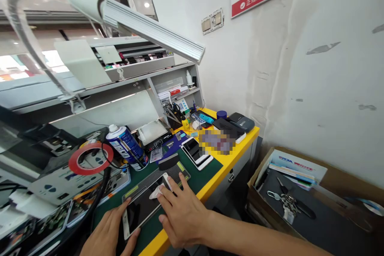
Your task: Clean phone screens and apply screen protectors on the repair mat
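Note:
A white-framed smartphone (144, 208) with a dark screen lies at an angle on the bench, on a perforated grey holder (180, 171) and a green mat (207, 174). My left hand (105, 230) grips the phone's near left end, fingers along one long edge and thumb at the opposite edge. A small crumpled white wipe (155, 193) is under the fingertips of my right hand (184, 216), pressed onto the screen near the phone's far end. Its other fingers are spread over that end and partly hide it.
A blue spray can (127, 148) and a roll of red tape (91, 158) stand behind the phone. Another white phone (196, 153) lies to the right. A lamp (153, 28) hangs overhead. A cardboard box (264, 164) with keys (288, 204) sits at the right.

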Available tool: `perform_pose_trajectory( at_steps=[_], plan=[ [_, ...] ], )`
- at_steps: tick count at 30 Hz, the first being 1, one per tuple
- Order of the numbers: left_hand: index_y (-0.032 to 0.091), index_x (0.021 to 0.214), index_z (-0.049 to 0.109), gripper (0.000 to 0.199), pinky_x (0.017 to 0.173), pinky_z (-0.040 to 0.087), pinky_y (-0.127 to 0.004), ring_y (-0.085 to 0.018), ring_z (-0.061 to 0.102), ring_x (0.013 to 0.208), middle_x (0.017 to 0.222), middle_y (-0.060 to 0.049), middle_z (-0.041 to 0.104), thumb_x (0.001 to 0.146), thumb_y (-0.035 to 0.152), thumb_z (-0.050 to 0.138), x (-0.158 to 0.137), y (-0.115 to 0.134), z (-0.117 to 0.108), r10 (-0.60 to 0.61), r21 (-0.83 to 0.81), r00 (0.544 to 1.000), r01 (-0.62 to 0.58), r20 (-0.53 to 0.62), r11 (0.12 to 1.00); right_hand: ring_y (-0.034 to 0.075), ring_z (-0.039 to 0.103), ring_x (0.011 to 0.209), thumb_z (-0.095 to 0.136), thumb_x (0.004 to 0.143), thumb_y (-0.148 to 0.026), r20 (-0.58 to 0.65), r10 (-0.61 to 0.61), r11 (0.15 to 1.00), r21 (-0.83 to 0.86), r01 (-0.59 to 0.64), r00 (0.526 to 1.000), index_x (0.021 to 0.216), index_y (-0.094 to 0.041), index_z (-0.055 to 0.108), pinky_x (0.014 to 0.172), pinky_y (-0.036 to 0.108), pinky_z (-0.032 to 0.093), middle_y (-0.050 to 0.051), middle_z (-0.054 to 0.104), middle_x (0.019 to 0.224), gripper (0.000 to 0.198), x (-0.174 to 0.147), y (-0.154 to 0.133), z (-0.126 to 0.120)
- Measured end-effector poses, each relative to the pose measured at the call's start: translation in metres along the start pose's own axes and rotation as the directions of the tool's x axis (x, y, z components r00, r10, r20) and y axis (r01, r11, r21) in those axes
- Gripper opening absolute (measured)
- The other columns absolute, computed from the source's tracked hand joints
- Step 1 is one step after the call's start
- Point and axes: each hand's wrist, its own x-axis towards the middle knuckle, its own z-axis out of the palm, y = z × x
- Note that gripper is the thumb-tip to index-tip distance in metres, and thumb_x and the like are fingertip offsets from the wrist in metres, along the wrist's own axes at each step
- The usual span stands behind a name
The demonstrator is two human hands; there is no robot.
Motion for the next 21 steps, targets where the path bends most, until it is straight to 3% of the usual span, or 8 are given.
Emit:
perform_pose_trajectory(
  at_steps=[6, 12, 21],
  plan=[
    [0.023, 0.146, 0.039, 0.060, 0.094, 0.056, -0.033, -0.026, 0.064, 0.118, 0.131, -0.009, 0.063, 0.093, 0.046, 0.056, 0.000, 0.005, -0.006, 0.043, -0.005, 0.999, -0.043, -0.020, 0.999, 0.042, 0.026, 0.147, 0.026, 0.104, -0.045, 0.072, -0.003, 1.000, 0.025, 0.001, 0.997, 0.148, -0.008, 0.043, 0.117, 0.072, 0.018, 0.016, 0.042, 0.155, 0.060, 0.024, 0.006, 0.000],
    [0.025, 0.149, 0.035, 0.064, 0.097, 0.054, -0.034, -0.026, 0.061, 0.121, 0.136, -0.008, 0.061, 0.092, 0.045, 0.057, -0.003, 0.002, -0.007, 0.078, 0.062, 0.996, -0.075, -0.041, 0.995, 0.040, 0.026, 0.147, 0.025, 0.105, -0.044, 0.083, 0.030, 0.999, 0.030, -0.032, 0.996, 0.151, -0.014, 0.040, 0.116, 0.073, 0.017, 0.013, 0.040, 0.157, 0.057, 0.039, 0.020, 0.008],
    [0.025, 0.148, 0.038, 0.063, 0.102, 0.051, -0.032, -0.025, 0.059, 0.126, 0.138, -0.007, 0.061, 0.091, 0.043, 0.058, -0.004, 0.004, -0.010, 0.096, 0.097, 0.992, -0.088, -0.086, 0.991, 0.039, 0.021, 0.149, 0.021, 0.105, -0.048, 0.108, 0.031, 0.992, 0.118, -0.044, 0.994, 0.153, -0.020, 0.037, 0.119, 0.071, 0.013, 0.006, 0.036, 0.160, 0.058, 0.032, 0.026, 0.011]
  ],
)
